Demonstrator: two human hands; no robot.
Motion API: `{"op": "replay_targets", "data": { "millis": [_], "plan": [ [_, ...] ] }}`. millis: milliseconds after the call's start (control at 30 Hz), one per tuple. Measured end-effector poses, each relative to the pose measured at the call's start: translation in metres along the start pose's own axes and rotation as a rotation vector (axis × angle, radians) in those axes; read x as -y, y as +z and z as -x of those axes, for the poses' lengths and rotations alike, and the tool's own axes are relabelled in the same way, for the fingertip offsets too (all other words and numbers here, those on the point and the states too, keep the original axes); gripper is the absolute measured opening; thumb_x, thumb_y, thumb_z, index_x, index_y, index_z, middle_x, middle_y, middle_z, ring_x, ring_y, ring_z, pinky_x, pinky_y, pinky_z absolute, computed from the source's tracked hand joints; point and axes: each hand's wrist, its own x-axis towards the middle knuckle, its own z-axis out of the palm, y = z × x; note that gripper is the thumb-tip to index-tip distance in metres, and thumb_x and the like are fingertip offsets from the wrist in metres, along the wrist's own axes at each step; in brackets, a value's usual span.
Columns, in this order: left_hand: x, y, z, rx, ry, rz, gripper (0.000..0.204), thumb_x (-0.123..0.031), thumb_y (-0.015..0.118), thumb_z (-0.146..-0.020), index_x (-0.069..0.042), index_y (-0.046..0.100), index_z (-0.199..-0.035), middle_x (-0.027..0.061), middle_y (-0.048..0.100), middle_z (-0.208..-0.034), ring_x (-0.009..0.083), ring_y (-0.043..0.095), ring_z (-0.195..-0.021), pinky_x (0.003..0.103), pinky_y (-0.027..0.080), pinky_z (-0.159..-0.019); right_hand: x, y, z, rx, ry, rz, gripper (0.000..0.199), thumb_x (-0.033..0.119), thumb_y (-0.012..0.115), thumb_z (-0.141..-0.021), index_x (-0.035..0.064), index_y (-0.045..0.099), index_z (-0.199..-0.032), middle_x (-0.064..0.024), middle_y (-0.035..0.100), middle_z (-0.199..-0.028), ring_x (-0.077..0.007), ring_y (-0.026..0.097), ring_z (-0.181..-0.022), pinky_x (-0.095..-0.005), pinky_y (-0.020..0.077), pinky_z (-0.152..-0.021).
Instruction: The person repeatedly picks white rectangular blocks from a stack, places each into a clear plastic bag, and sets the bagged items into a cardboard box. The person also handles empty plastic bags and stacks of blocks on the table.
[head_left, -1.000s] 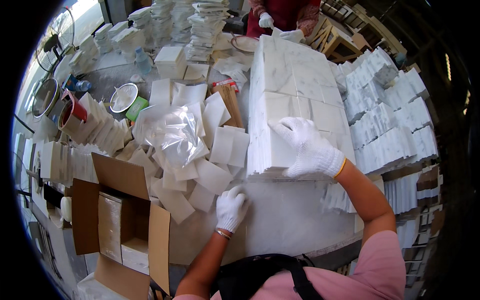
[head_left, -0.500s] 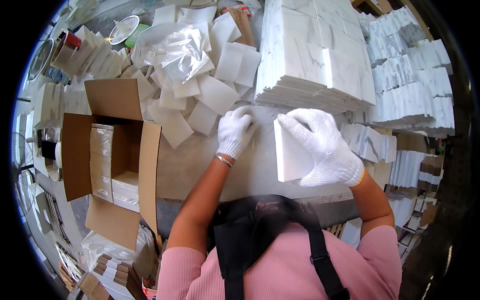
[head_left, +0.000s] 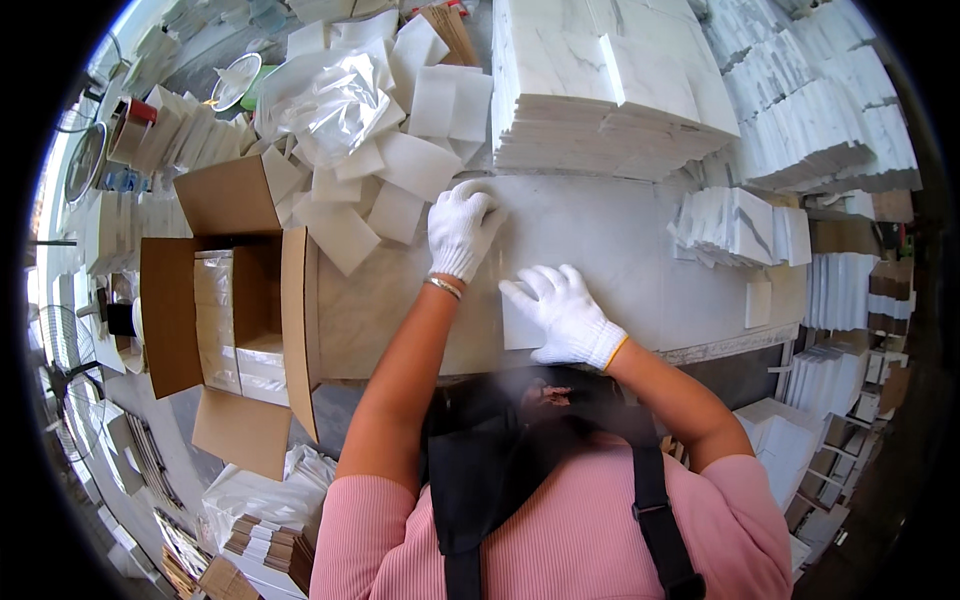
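The right hand [head_left: 565, 312], in a white glove, lies flat with fingers spread on a square white tile [head_left: 522, 322] that rests on the surface [head_left: 620, 240] close to its near edge, just in front of the person. The left hand [head_left: 462, 226], also gloved, is curled loosely with its knuckles on the surface a little farther in, empty as far as can be seen, near a scatter of white paper squares [head_left: 400, 180]. Behind both hands, toward the far edge, stands a tall stack of marble tiles [head_left: 600, 90]. An open cardboard box [head_left: 235, 310] sits off the left edge (some wrapped pieces show inside). The tile looks like stone: stiff, probably heavy for its size, smooth enough to slip under cotton gloves, and liable to chip at its corners. Gripping it by two opposite edges, rather than a corner, would seem safest.
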Motion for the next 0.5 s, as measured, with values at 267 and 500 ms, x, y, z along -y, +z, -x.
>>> {"op": "replay_targets", "data": {
  "millis": [267, 500],
  "plan": [
    [0.003, 0.002, 0.002, -0.010, 0.019, 0.033, 0.016, -0.025, 0.079, -0.074, -0.011, 0.071, -0.078, 0.0047, 0.070, -0.101, 0.0303, 0.063, -0.092, 0.041, 0.050, -0.081, 0.001, 0.012, 0.014, -0.100, 0.025, -0.029, 0.097, 0.035, 0.080, -0.062, 0.0080, 0.043, -0.148, -0.0186, 0.045, -0.142, -0.0360, 0.039, -0.136, -0.0529, 0.0289, -0.113],
    [0.002, 0.002, 0.003, -0.031, 0.023, 0.003, 0.017, -0.026, 0.079, -0.074, -0.012, 0.071, -0.076, 0.0051, 0.070, -0.100, 0.0299, 0.063, -0.091, 0.041, 0.050, -0.079, 0.000, 0.013, 0.007, -0.143, -0.014, 0.000, 0.092, 0.032, 0.077, -0.060, 0.0063, 0.048, -0.143, -0.0148, 0.052, -0.124, -0.0314, 0.050, -0.115, -0.0444, 0.0395, -0.095]
  ]
}}
